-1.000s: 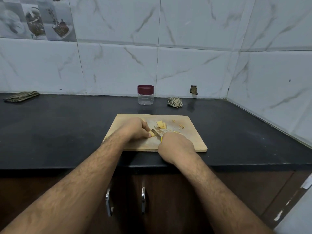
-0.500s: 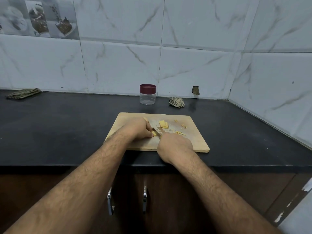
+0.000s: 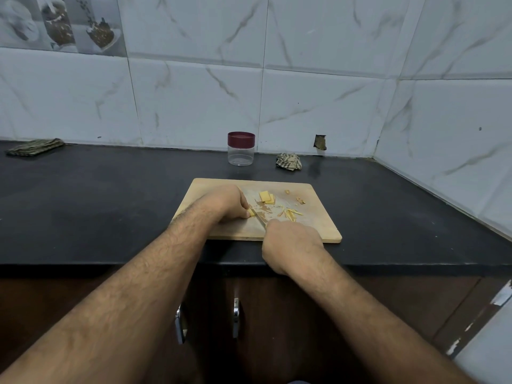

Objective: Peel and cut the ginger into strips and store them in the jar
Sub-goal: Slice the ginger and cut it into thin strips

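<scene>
Two forearms reach in from six o'clock over the black counter point(image 3: 110, 195), which carries everything at working height. On it, at the centre of the view, lies the wooden cutting board point(image 3: 318, 223), set close to the front edge, likely so the cutting stays within easy reach. At twelve o'clock from the board, near the wall, stands the jar point(image 3: 241, 152), clear and still capped with its maroon lid; I judge it is parked out of the way until strips are ready.

Next in size, the right hand point(image 3: 291, 242) is curled round the knife point(image 3: 260, 218) handle, blade angled toward eleven o'clock. The left hand point(image 3: 230, 202) pinches a ginger piece point(image 3: 251, 212) with curled fingertips, pinning it against the blade's side.

At one o'clock from the blade sit flat ginger slices point(image 3: 266, 197), seemingly waiting their turn. At three o'clock, finished strips point(image 3: 291, 213) lie scattered, pushed clear.
</scene>
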A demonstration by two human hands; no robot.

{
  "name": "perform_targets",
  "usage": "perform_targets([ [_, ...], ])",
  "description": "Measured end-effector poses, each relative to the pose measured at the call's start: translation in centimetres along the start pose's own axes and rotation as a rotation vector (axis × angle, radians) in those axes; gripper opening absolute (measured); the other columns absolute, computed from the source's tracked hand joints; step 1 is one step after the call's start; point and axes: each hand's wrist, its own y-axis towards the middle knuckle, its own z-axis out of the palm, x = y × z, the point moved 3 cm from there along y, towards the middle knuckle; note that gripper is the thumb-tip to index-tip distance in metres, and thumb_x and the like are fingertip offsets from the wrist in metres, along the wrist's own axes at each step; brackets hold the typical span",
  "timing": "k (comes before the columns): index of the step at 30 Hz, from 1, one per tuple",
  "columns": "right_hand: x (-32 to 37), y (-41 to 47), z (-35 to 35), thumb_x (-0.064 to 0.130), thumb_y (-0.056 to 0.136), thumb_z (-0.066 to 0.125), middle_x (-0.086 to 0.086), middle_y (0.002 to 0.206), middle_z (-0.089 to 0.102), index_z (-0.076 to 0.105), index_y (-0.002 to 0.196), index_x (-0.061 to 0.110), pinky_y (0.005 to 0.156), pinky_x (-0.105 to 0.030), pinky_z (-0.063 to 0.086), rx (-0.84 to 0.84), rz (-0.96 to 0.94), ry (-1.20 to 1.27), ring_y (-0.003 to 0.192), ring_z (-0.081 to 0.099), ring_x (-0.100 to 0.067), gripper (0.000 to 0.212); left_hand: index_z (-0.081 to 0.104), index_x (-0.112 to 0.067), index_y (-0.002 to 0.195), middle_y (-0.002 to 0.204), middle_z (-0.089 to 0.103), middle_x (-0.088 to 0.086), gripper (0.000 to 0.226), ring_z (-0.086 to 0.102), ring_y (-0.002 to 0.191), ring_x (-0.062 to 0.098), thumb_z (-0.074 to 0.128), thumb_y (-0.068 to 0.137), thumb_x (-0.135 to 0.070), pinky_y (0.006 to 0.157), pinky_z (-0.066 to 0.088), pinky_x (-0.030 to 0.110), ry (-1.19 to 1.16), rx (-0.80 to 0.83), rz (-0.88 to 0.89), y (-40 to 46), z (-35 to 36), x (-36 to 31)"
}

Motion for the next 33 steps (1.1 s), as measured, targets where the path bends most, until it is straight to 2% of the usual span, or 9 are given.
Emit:
perform_targets([
  [3,-0.9,-1.0,0.3,0.016,0.095,0.051,-0.004,0.113,0.059,0.049,0.124,0.017,0.072,-0.036,0.039,0.021,0.017,0.030,0.091,0.051,-0.023,0.029,0.071,-0.028,0.119,0.130,0.063,-0.007,0.030,0.061,0.110,0.018,0.070,0.089,-0.033,0.096,0.049,0.031,-0.005,0.003,0.002,-0.1,-0.1,-0.1],
  [7,-1.5,-1.7,0.0,0.019,0.098,0.046,-0.003,0.105,0.055,0.049,0.123,0.017,0.072,-0.036,0.041,0.013,0.018,0.052,0.090,0.050,-0.022,0.026,0.069,-0.028,0.123,0.137,0.059,-0.007,0.032,0.059,0.115,0.018,0.068,0.091,-0.033,0.097,0.047,0.029,0.020,0.005,0.012,-0.3,-0.1,-0.2],
  [12,-1.3,-1.6,-0.6,0.018,0.098,0.042,-0.002,0.095,0.049,0.048,0.111,0.017,0.073,-0.035,0.039,-0.040,0.029,0.122,0.086,0.049,-0.023,0.014,0.065,-0.028,0.129,0.145,0.051,-0.009,0.036,0.050,0.127,0.016,0.064,0.093,-0.036,0.104,0.040,0.028,0.064,-0.008,0.040,-0.6,0.0,-0.1],
  [15,-0.8,-0.7,-0.5,0.014,0.096,0.045,-0.003,0.098,0.054,0.052,0.119,0.014,0.073,-0.035,0.041,-0.030,0.052,0.147,0.087,0.051,-0.024,0.025,0.065,-0.029,0.128,0.145,0.051,-0.010,0.036,0.048,0.129,0.015,0.063,0.094,-0.037,0.105,0.039,0.028,0.085,-0.028,0.059,-0.6,0.1,0.0],
  [18,-0.1,0.0,-0.5,0.013,0.095,0.045,-0.005,0.114,0.062,0.054,0.123,0.015,0.074,-0.034,0.041,-0.039,0.053,0.159,0.090,0.052,-0.024,0.030,0.067,-0.028,0.125,0.141,0.055,-0.008,0.033,0.050,0.126,0.016,0.062,0.094,-0.038,0.104,0.041,0.029,0.100,-0.044,0.069,-0.7,0.2,0.0],
  [21,0.4,0.5,-0.5,0.013,0.095,0.046,-0.005,0.124,0.061,0.054,0.128,0.015,0.076,-0.034,0.041,-0.033,0.061,0.150,0.107,0.058,-0.025,0.034,0.069,-0.026,0.122,0.133,0.061,-0.006,0.032,0.053,0.121,0.016,0.062,0.094,-0.038,0.100,0.042,0.029,0.107,-0.060,0.069,-0.9,0.2,0.0],
  [30,0.8,1.3,-0.5,0.013,0.095,0.049,-0.005,0.129,0.060,0.053,0.131,0.015,0.079,-0.034,0.039,-0.018,0.066,0.113,0.116,0.057,-0.025,0.037,0.068,-0.025,0.125,0.132,0.061,-0.007,0.034,0.052,0.122,0.016,0.065,0.092,-0.037,0.094,0.040,0.024,0.042,-0.085,0.058,-0.8,0.3,0.2],
  [33,1.2,1.7,-0.6,0.014,0.096,0.048,-0.005,0.131,0.059,0.054,0.131,0.015,0.079,-0.034,0.039,-0.008,0.053,0.081,0.117,0.057,-0.025,0.036,0.068,-0.026,0.124,0.133,0.061,-0.008,0.034,0.052,0.122,0.015,0.065,0.092,-0.036,0.097,0.040,0.025,0.030,-0.083,0.057,-0.8,0.2,0.2],
])
